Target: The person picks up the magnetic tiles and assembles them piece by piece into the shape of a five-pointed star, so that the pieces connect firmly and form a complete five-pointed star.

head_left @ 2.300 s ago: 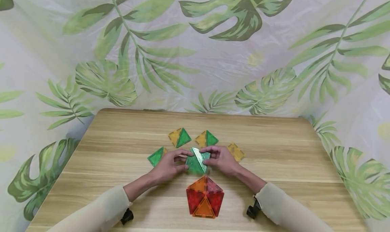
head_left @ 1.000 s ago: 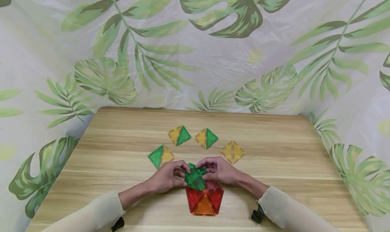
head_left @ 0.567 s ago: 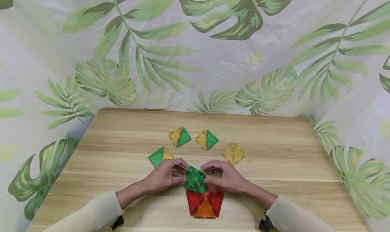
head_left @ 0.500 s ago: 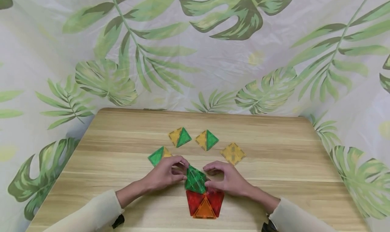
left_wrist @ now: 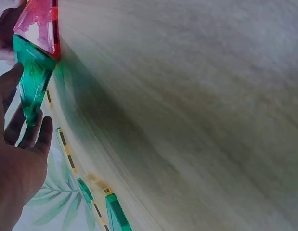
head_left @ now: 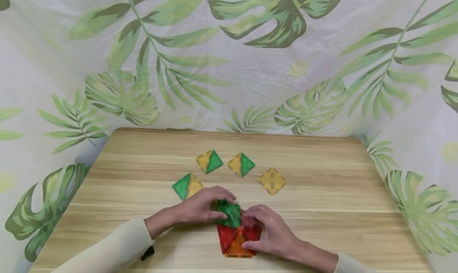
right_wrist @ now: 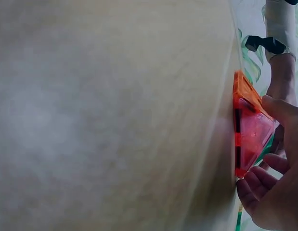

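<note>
A low pyramid of red, pink and orange magnetic tiles point(head_left: 226, 238) stands on the table near the front. Against its back left side sits a green piece of joined triangular magnetic tiles point(head_left: 228, 216). My left hand point(head_left: 202, 206) holds this green piece, thumb on its near face and fingers over its far edge; the left wrist view shows the green tiles point(left_wrist: 34, 77) meeting the pink one. My right hand point(head_left: 275, 232) spans the pyramid's right side. Its thumb lies on the front orange tile point(right_wrist: 246, 91), and its fingers reach round the pink tile point(right_wrist: 257, 134) at the back.
Behind the hands, three yellow-and-green tile pairs point(head_left: 181, 186), point(head_left: 214, 161), point(head_left: 247, 164) and an all-yellow pair point(head_left: 272, 181) lie flat in an arc. The wooden table point(head_left: 340, 177) ends at a leaf-patterned cloth point(head_left: 250, 74).
Both hands have brought the green piece nearer, onto the pyramid's back left. My right hand has let go of it and moved down to the pyramid's right side; my left hand now reaches over its top.
</note>
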Demonstrator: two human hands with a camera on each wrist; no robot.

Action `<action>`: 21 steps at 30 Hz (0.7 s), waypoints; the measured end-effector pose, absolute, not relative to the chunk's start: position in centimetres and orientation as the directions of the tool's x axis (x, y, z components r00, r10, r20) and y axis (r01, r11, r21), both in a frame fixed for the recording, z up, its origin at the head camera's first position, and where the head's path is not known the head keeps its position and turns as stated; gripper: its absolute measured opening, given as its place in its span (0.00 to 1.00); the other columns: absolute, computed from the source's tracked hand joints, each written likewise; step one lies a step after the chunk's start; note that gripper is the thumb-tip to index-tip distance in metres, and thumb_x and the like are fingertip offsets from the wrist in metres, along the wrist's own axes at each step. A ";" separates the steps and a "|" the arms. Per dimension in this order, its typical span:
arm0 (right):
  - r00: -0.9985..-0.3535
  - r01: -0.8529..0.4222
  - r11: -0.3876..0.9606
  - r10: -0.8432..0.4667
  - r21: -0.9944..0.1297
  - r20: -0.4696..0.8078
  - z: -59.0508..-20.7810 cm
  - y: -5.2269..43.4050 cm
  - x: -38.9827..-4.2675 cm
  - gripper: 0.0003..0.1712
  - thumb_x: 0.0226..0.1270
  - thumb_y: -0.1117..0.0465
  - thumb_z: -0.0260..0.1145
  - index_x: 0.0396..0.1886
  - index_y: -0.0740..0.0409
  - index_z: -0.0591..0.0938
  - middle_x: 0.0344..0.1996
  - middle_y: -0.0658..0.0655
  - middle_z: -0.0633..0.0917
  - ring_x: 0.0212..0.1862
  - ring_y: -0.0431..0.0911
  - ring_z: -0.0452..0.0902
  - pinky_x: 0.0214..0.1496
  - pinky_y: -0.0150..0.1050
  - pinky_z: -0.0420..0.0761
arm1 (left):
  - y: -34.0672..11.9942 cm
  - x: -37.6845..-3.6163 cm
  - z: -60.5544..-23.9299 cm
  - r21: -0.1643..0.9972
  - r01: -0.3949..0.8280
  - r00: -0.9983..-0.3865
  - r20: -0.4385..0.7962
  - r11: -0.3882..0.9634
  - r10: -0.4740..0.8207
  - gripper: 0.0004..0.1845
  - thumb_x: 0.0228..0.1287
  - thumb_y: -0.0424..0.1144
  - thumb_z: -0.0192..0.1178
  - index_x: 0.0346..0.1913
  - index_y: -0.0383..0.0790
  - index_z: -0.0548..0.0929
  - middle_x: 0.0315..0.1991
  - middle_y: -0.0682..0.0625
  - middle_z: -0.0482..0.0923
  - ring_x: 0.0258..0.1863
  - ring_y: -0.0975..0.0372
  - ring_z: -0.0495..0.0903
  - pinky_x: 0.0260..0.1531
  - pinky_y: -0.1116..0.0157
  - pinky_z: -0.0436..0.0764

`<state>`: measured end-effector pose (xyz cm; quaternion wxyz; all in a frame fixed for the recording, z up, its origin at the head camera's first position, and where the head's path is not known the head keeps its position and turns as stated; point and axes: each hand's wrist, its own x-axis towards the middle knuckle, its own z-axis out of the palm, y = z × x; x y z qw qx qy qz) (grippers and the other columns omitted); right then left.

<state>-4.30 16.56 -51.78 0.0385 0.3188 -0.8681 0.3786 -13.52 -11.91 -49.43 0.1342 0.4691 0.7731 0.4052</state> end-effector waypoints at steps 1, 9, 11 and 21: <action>-0.792 -0.586 0.515 -0.526 -0.625 0.309 -51.8 16.6 -4.2 0.37 0.52 0.43 0.87 0.58 0.53 0.85 0.57 0.50 0.84 0.59 0.44 0.81 0.60 0.45 0.86 | -11.9 -13.5 -49.4 0.745 0.624 -0.517 0.170 0.234 0.839 0.19 0.64 0.34 0.76 0.57 0.42 0.87 0.61 0.45 0.84 0.64 0.57 0.81 0.65 0.57 0.81; -0.765 -0.627 0.500 -0.541 -0.598 0.350 -51.9 16.9 -5.6 0.29 0.52 0.53 0.87 0.53 0.54 0.87 0.55 0.51 0.84 0.58 0.44 0.80 0.58 0.43 0.86 | -12.6 -13.5 -49.4 0.700 0.634 -0.562 0.125 0.328 0.818 0.15 0.66 0.36 0.75 0.54 0.46 0.89 0.59 0.51 0.85 0.62 0.60 0.80 0.64 0.57 0.81; -0.764 -0.630 0.505 -0.537 -0.590 0.356 -51.9 17.0 -6.2 0.27 0.52 0.54 0.87 0.52 0.54 0.88 0.54 0.52 0.84 0.57 0.44 0.80 0.58 0.43 0.86 | -13.0 -13.5 -49.5 0.690 0.632 -0.582 0.123 0.352 0.804 0.15 0.66 0.36 0.75 0.55 0.46 0.89 0.59 0.52 0.85 0.62 0.60 0.80 0.64 0.56 0.81; -0.773 -0.613 0.540 -0.561 -0.577 0.297 -51.7 17.1 -9.4 0.25 0.59 0.58 0.81 0.57 0.55 0.88 0.57 0.51 0.86 0.61 0.46 0.81 0.64 0.50 0.83 | -14.4 -13.7 -49.7 0.656 0.647 -0.617 0.150 0.389 0.773 0.16 0.68 0.35 0.73 0.56 0.45 0.87 0.58 0.51 0.86 0.61 0.58 0.82 0.64 0.55 0.82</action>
